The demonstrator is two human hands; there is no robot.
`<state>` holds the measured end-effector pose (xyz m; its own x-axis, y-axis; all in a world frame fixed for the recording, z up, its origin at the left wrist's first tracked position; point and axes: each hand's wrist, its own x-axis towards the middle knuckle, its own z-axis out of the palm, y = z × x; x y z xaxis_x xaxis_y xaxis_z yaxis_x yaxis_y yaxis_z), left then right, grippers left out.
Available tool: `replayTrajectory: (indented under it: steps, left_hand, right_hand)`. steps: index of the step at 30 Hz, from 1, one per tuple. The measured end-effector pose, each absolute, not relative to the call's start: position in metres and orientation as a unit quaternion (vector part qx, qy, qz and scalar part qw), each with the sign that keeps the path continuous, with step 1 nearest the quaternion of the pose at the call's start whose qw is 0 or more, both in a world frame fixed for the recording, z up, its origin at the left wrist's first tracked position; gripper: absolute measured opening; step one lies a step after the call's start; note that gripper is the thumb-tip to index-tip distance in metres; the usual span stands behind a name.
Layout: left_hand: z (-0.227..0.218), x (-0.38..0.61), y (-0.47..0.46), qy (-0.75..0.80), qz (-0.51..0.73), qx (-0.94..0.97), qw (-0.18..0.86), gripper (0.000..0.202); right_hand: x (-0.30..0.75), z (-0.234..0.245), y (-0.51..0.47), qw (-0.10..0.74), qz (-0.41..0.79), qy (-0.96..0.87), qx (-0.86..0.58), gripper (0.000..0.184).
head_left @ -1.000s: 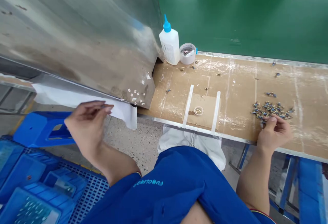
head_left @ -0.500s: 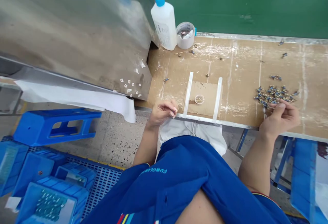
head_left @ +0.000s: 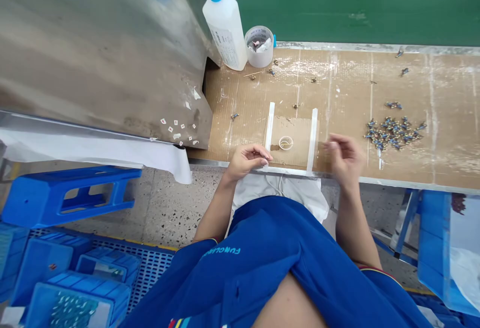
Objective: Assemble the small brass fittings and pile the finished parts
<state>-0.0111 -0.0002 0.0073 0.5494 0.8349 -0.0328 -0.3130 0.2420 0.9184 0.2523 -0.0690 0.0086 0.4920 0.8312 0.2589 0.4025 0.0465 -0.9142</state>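
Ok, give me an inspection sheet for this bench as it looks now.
Surface: cardboard-covered bench, streaked with white residue.
Job's things: small ring on a taped cardboard pad; pile of small parts to the right.
Clutter: stray parts scattered; glue bottle and small tub at the back.
Hands: left hand pinched at the pad's near edge; right hand blurred beside it, contents unclear.
Cables: nothing seen.
Surroundings: metal housing, blue stool, blue crates.
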Motion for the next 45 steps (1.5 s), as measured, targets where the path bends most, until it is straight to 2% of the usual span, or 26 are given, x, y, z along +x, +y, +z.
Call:
replayTrajectory:
  steps: [3,6,13,19,23,27,33,37,45]
  left_hand:
    - [0.003,-0.007,-0.002,0.308,0.366,0.529,0.701,0.025]
    - [0.001,-0.004,-0.005,0.326,0.343,0.564,0.677,0.021]
    - [0.005,0.002,-0.004,0.33,0.303,0.66,0.603,0.013]
    - [0.004,0.006,-0.001,0.334,0.285,0.666,0.603,0.018]
    - [0.0,0.004,-0.003,0.335,0.289,0.658,0.61,0.019]
    - [0.0,0.004,-0.003,0.339,0.291,0.676,0.586,0.017]
    - [0.001,0.005,-0.004,0.339,0.298,0.711,0.539,0.013]
    - [0.001,0.006,-0.005,0.331,0.303,0.723,0.525,0.012]
    - [-0.001,0.007,-0.005,0.337,0.289,0.737,0.51,0.015]
  right_hand:
    - [0.224,0.011,-0.06,0.486,0.31,-0.535,-0.618,0.027]
    - [0.214,0.011,-0.053,0.461,0.332,-0.565,-0.599,0.018]
    - [0.209,0.011,-0.042,0.461,0.245,-0.643,-0.559,0.009]
    - [0.205,0.017,-0.024,0.415,0.127,-0.704,-0.562,0.018]
    - [0.211,0.023,-0.023,0.384,0.145,-0.714,-0.567,0.019]
    - [0.213,0.022,-0.027,0.425,0.221,-0.675,-0.562,0.016]
    - [0.205,0.024,-0.041,0.505,0.258,-0.565,-0.599,0.02]
    - [0.202,0.033,-0.056,0.506,0.268,-0.551,-0.607,0.023]
    - [0.197,0.038,-0.061,0.453,0.254,-0.608,-0.6,0.021]
